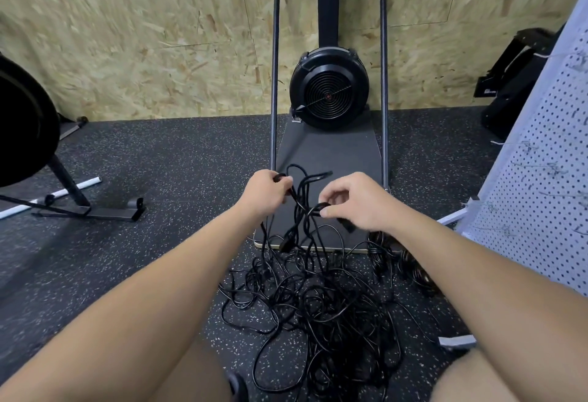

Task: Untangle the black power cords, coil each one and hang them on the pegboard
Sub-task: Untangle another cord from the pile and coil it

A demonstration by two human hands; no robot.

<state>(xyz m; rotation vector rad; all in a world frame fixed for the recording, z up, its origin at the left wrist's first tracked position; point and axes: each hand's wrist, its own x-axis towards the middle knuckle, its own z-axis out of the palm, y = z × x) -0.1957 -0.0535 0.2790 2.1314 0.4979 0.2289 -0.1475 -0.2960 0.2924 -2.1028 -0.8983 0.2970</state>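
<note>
A tangle of black power cords [321, 309] lies on the speckled rubber floor between my knees. Several strands rise from it to both hands. My left hand [264, 190] grips a bunch of cord loops at about chest height, with a loop sticking up above the fist. My right hand [353, 201] pinches a strand between thumb and fingertips just to the right. A plug [288, 239] dangles below the hands. The white pegboard [537, 185] leans at the right edge with several wire hooks on it. A few coiled cords [410, 266] lie by its foot.
A black fan machine [329, 92] on a grey platform with a tall metal frame stands straight ahead against the chipboard wall. A black stand [73, 191] with a white bar is at the left. A black bag [515, 83] sits at the far right.
</note>
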